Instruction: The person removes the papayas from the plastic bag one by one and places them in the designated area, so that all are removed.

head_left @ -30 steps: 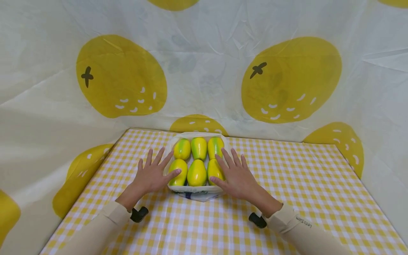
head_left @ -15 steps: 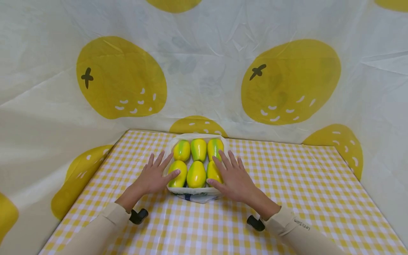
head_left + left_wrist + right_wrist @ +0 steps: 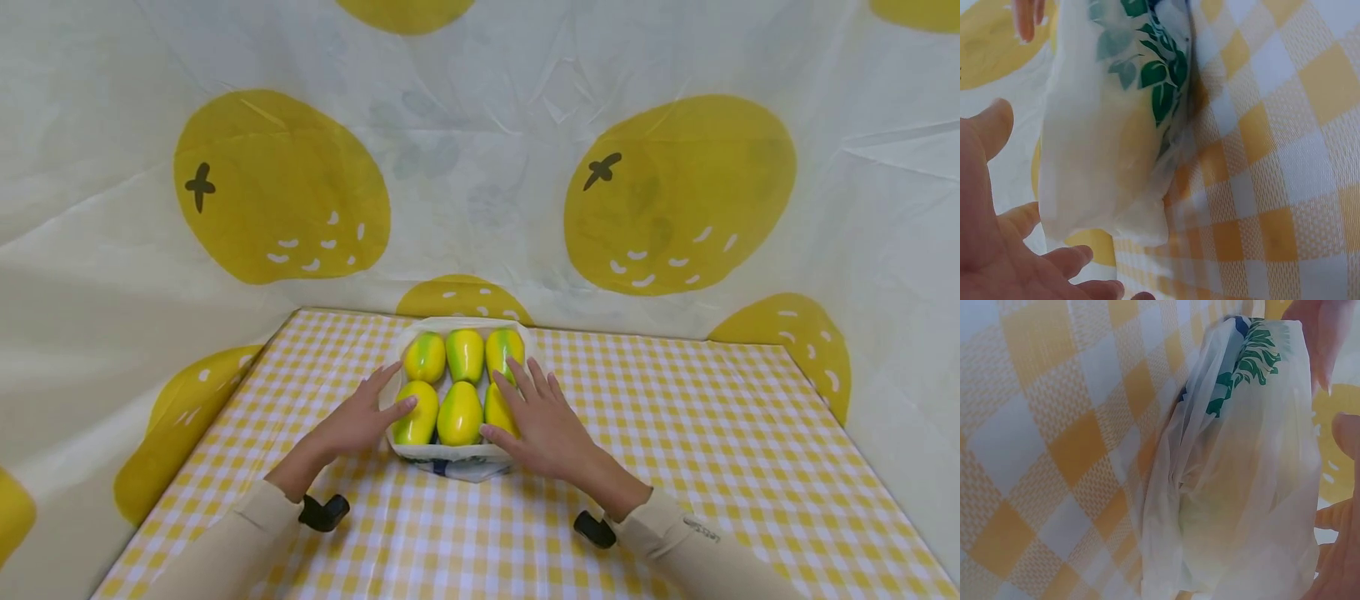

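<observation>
Several shiny yellow-green mangoes (image 3: 461,414) lie in two rows inside an open, translucent white plastic bag (image 3: 455,453) on the table. Green leaves are printed on the bag's side, as the left wrist view shows. My left hand (image 3: 355,420) is at the bag's left rim, fingers extended and thumb over the front left mango (image 3: 416,414). On the other side my right hand (image 3: 552,429) has its fingers spread over the bag's right rim, partly covering the front right mango (image 3: 498,412). Neither hand grips anything.
A yellow-and-white checked cloth (image 3: 675,433) covers the table. Behind it and at both sides hangs a white sheet (image 3: 480,208) printed with large yellow fruits. The bag stands near the table's back edge. A dark wrist camera (image 3: 324,512) sits below each hand.
Both hands have come slightly inward to the bag. The left hand's fingers have lowered and drawn closer together. The bag and mangoes stay in place while the head view shifts a little.
</observation>
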A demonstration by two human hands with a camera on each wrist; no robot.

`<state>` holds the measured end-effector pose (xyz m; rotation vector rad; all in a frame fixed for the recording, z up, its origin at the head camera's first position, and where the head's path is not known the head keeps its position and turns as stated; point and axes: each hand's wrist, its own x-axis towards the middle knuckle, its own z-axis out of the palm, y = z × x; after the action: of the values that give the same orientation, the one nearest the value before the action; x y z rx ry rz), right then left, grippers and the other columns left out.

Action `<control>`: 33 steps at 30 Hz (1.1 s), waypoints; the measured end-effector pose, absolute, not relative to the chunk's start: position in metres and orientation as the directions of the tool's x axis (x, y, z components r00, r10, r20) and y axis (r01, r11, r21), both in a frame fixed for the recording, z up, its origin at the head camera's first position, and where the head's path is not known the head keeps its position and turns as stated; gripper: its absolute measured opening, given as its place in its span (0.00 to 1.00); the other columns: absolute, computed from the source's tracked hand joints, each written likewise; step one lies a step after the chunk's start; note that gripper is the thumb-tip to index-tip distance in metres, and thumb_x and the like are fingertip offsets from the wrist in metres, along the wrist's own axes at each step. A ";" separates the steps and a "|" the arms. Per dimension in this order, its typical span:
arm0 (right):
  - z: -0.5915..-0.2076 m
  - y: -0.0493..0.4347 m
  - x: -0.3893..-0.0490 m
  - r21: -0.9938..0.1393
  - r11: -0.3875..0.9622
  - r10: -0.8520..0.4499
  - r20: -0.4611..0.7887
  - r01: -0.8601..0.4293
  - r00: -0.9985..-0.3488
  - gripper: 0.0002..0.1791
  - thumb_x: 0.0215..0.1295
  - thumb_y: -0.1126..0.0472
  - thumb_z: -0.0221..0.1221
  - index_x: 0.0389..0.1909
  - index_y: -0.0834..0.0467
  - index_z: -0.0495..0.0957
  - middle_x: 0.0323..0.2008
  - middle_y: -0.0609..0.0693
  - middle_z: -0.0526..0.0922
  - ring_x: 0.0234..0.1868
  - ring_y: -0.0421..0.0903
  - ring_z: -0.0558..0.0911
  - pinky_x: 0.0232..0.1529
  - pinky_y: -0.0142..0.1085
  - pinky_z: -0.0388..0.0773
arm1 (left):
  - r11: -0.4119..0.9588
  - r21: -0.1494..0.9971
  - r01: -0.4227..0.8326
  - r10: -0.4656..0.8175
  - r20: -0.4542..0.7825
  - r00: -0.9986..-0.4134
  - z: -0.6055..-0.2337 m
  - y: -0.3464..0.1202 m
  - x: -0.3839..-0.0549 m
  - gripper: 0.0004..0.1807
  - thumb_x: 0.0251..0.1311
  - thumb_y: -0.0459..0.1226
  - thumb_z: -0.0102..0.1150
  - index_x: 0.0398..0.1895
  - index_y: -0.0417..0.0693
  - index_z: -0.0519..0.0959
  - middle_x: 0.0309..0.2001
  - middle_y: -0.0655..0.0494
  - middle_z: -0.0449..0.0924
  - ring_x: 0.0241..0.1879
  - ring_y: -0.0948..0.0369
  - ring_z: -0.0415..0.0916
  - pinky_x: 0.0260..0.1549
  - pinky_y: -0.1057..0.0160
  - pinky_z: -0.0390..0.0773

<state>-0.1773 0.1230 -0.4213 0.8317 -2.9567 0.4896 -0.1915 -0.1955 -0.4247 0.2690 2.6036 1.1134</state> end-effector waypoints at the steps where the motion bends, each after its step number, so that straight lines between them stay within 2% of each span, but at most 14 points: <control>1: -0.421 0.122 -0.177 -0.292 0.805 -0.505 0.121 -0.517 -0.855 0.46 0.76 0.33 0.51 0.84 0.54 0.52 0.85 0.59 0.45 0.85 0.67 0.42 0.80 0.68 0.44 | 0.660 0.750 0.038 0.282 -0.201 -0.938 -0.424 -0.196 -0.192 0.49 0.72 0.67 0.48 0.87 0.60 0.41 0.86 0.42 0.32 0.83 0.33 0.31 0.75 0.25 0.45; 5: -0.419 0.121 -0.178 -0.290 0.797 -0.508 0.153 -0.530 -0.848 0.45 0.76 0.34 0.51 0.84 0.55 0.53 0.85 0.60 0.46 0.84 0.67 0.43 0.80 0.68 0.45 | 0.578 0.815 -0.036 0.264 -0.229 -0.937 -0.423 -0.196 -0.194 0.49 0.71 0.66 0.50 0.86 0.64 0.42 0.86 0.46 0.35 0.83 0.36 0.39 0.76 0.28 0.50; 9: -0.417 0.119 -0.178 -0.276 0.794 -0.508 0.188 -0.542 -0.841 0.44 0.76 0.35 0.52 0.83 0.56 0.55 0.84 0.61 0.48 0.84 0.68 0.46 0.79 0.68 0.48 | 0.523 0.849 -0.080 0.244 -0.239 -0.940 -0.422 -0.194 -0.194 0.45 0.74 0.61 0.53 0.86 0.64 0.44 0.86 0.45 0.36 0.83 0.34 0.39 0.76 0.29 0.53; 13: -0.414 0.116 -0.176 -0.276 0.792 -0.499 0.222 -0.545 -0.838 0.44 0.76 0.36 0.53 0.82 0.57 0.57 0.84 0.61 0.51 0.84 0.67 0.48 0.79 0.67 0.49 | 0.446 0.890 -0.092 0.243 -0.219 -0.945 -0.422 -0.194 -0.194 0.42 0.77 0.51 0.55 0.86 0.63 0.46 0.86 0.44 0.38 0.81 0.32 0.46 0.70 0.35 0.69; 17: -0.413 0.113 -0.175 -0.304 0.781 -0.489 0.248 -0.546 -0.836 0.43 0.76 0.37 0.54 0.82 0.57 0.58 0.83 0.61 0.52 0.84 0.65 0.49 0.81 0.65 0.49 | 0.358 0.928 -0.107 0.245 -0.204 -0.948 -0.422 -0.195 -0.195 0.41 0.77 0.44 0.57 0.85 0.62 0.48 0.86 0.43 0.40 0.79 0.33 0.55 0.57 0.45 0.83; 21: -0.414 0.109 -0.173 -0.363 0.756 -0.480 0.259 -0.545 -0.838 0.43 0.75 0.39 0.56 0.81 0.59 0.59 0.83 0.61 0.54 0.84 0.65 0.50 0.81 0.63 0.51 | 0.333 0.933 -0.136 0.228 -0.220 -0.949 -0.425 -0.196 -0.197 0.39 0.77 0.41 0.57 0.85 0.62 0.51 0.85 0.39 0.39 0.79 0.31 0.52 0.53 0.44 0.85; 23: -0.415 0.107 -0.172 -0.407 0.743 -0.471 0.247 -0.532 -0.847 0.44 0.74 0.40 0.58 0.81 0.60 0.59 0.83 0.61 0.54 0.84 0.65 0.50 0.79 0.63 0.55 | 0.323 0.933 -0.157 0.222 -0.236 -0.946 -0.427 -0.196 -0.197 0.37 0.77 0.39 0.55 0.84 0.61 0.53 0.84 0.35 0.36 0.78 0.30 0.51 0.53 0.42 0.85; 28: -0.418 0.103 -0.172 -0.524 0.715 -0.442 0.174 -0.463 -0.880 0.44 0.74 0.41 0.59 0.81 0.60 0.57 0.83 0.59 0.52 0.82 0.61 0.56 0.76 0.60 0.65 | 0.262 0.940 -0.217 0.215 -0.276 -0.937 -0.430 -0.196 -0.196 0.34 0.78 0.36 0.51 0.83 0.60 0.55 0.83 0.31 0.33 0.76 0.29 0.58 0.50 0.39 0.85; 33: -0.423 0.103 -0.173 -0.609 0.684 -0.406 0.140 -0.402 -0.903 0.43 0.75 0.42 0.59 0.81 0.59 0.57 0.83 0.60 0.53 0.81 0.60 0.59 0.76 0.60 0.64 | 0.242 0.941 -0.237 0.202 -0.287 -0.936 -0.431 -0.197 -0.196 0.33 0.79 0.35 0.49 0.83 0.60 0.55 0.83 0.30 0.32 0.75 0.29 0.58 0.49 0.41 0.86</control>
<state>-0.1727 0.1033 -0.4227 0.6923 -2.8885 1.0419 -0.1957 -0.1967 -0.4313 -0.0320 2.1715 1.7411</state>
